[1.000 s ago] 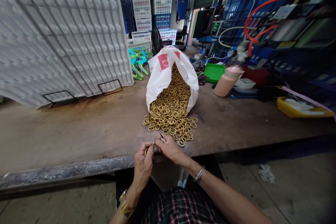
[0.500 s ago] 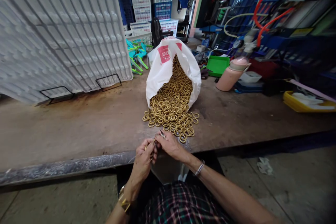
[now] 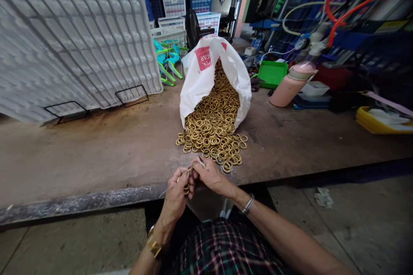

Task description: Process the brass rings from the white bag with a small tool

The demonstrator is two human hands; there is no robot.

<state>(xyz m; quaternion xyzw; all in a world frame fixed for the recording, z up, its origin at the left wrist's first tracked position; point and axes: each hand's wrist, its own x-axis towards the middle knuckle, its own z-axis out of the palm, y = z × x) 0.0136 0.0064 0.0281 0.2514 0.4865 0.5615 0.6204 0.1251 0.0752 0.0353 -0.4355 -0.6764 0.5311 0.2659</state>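
Brass-coloured rings [image 3: 211, 131] spill in a heap from a white plastic bag [image 3: 196, 90] lying on its side on the brown table [image 3: 129, 150]. At the table's front edge, my left hand [image 3: 177, 191] is closed on several rings [image 3: 186, 188]. My right hand [image 3: 211, 176] touches its fingertips and is closed round a small pointed tool [image 3: 201, 162], whose tip sticks up past the fingers. A ring [image 3: 190, 169] shows between the two hands. Fingers hide most of the tool.
Ribbed white trays [image 3: 97, 43] stand at the left beside black wire stands [image 3: 69, 109]. Behind the bag are teal and green plastic pieces [image 3: 169, 62]. To the right are a green tray [image 3: 272, 74], a pink bottle [image 3: 288, 88] and a yellow tray [image 3: 371, 123].
The whole view has shifted slightly, with the bag and crates appearing a little higher. Both hands stay together at the table edge, with a small shift of the right fingers and tool.
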